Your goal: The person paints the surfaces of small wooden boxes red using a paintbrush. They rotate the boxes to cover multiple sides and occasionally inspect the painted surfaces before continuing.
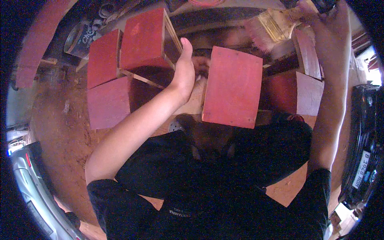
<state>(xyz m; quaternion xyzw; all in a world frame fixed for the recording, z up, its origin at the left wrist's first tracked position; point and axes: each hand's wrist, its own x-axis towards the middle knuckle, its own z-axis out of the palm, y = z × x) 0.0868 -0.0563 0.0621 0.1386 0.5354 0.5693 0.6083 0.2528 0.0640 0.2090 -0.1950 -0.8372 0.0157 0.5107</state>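
red-painted wooden box (232, 87) sat in the middle, just above my lap, its flat painted side facing up. my left hand (185, 74) gripped its left edge, thumb raised. my right hand (320, 12), lifted high at the top right, was closed around a wide paintbrush (267, 27). more red boxes (126, 68) stood on the dirt floor (56, 124) to the left.

The carrier is a bare floor of reddish-brown earth (60, 132). Directly on it stand several red-painted wooden boxes (108, 100) at the left, close together, and more red-painted boxes (308, 96) at the right. A round metal tin (78, 40) rests near the left group.
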